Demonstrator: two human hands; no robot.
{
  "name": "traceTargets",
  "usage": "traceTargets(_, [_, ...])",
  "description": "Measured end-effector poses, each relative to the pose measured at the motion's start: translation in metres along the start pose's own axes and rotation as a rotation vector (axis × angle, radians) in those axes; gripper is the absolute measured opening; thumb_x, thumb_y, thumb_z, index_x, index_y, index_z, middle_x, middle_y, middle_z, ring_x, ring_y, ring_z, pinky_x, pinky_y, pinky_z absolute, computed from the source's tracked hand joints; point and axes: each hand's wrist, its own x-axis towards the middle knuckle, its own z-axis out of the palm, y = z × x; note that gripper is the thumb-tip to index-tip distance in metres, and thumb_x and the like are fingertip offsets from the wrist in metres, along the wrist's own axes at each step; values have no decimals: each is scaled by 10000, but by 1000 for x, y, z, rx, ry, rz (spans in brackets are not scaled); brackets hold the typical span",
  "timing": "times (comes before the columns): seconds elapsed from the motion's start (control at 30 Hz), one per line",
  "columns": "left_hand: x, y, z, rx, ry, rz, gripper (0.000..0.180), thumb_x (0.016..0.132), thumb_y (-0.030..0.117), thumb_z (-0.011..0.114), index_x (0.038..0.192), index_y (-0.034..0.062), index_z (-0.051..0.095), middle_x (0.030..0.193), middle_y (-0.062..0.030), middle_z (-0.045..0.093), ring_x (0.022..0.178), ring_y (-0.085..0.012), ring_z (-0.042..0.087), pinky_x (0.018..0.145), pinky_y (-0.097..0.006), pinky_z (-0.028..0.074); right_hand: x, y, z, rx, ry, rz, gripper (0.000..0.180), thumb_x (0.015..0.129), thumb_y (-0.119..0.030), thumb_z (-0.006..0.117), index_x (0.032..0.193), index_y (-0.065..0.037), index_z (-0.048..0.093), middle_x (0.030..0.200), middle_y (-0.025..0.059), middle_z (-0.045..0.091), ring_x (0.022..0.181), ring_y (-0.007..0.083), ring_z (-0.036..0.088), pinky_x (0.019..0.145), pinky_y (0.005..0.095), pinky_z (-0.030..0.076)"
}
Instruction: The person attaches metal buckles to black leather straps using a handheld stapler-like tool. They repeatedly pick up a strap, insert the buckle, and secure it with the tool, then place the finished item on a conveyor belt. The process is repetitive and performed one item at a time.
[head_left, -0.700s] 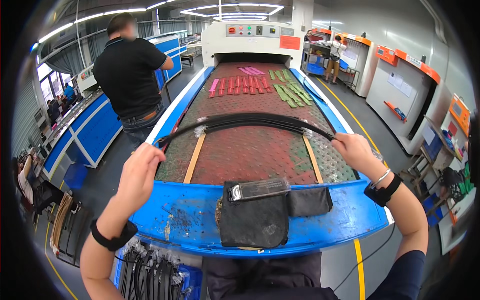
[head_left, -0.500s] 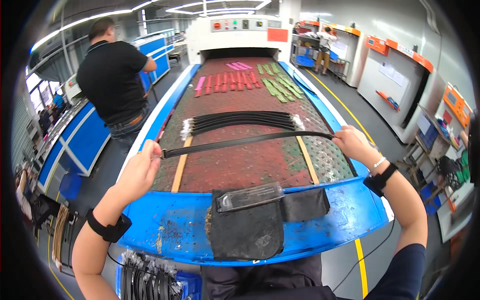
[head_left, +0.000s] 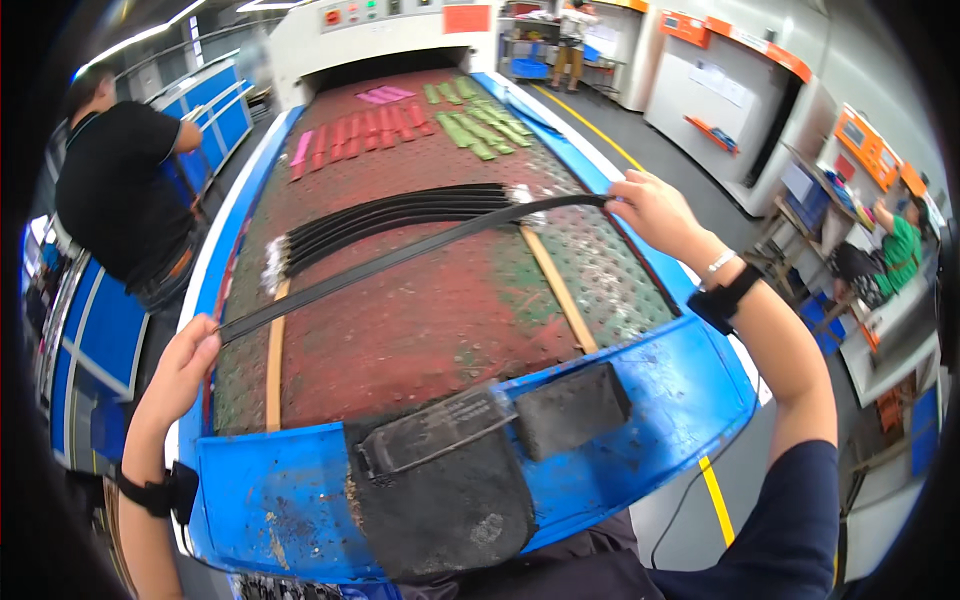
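A long black strap [head_left: 400, 262] is stretched between my two hands, bowed slightly and slanting up to the right. My left hand [head_left: 185, 365] pinches its left end; the fingers cover whatever is on that end. At the other end, my right hand [head_left: 655, 208] grips the tip between thumb and fingers. Just behind the held strap lies a row of similar black straps [head_left: 400, 222], side by side across two wooden strips [head_left: 557, 285], their ends wrapped in clear plastic. Everything rests on a red and green studded conveyor bed [head_left: 400, 350].
Red strips [head_left: 370, 135], pink strips [head_left: 385, 94] and green strips [head_left: 480, 125] lie farther up, before a white machine [head_left: 385, 45]. A dark pad [head_left: 450, 520] and a clear-topped case [head_left: 440, 430] sit on the blue front ledge [head_left: 270, 490]. A person in black [head_left: 125, 190] stands at left.
The view has turned right and tilted, so the bed appears slanted. The strap is still held at both ends; its left end now sits lower and its right end higher.
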Motion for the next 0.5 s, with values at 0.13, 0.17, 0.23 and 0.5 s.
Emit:
traceTargets(0.13, [27,3,6,101,-180,36,157,823,154,534,768,16,482,636,-25,450,620,-113,446,563,-283,381,-1,7,10,-69,-157,-5,131,782,-194,584,822,-70,596,806,118,551,816,307,547,705,415,440])
traceTargets(0.17, [36,-1,5,289,-187,53,145,778,141,551,755,8,498,603,-72,472,599,-158,482,565,-316,397,0,8,14,-31,-157,-31,120,773,-184,583,771,-65,602,795,119,546,811,310,541,703,415,435])
traceTargets(0.23, [55,-18,13,395,-135,100,156,732,146,575,698,11,506,554,-78,469,547,-158,478,515,-324,375,7,-1,21,-25,-225,21,125,759,-173,589,741,-50,600,783,131,551,800,320,546,697,415,435])
traceTargets(0.5, [118,-90,27,660,207,15,143,702,163,607,750,30,623,705,-152,610,723,-304,606,643,-399,462,50,-22,67,27,-233,107,146,733,-171,603,713,-26,599,759,165,569,755,346,566,664,432,444])
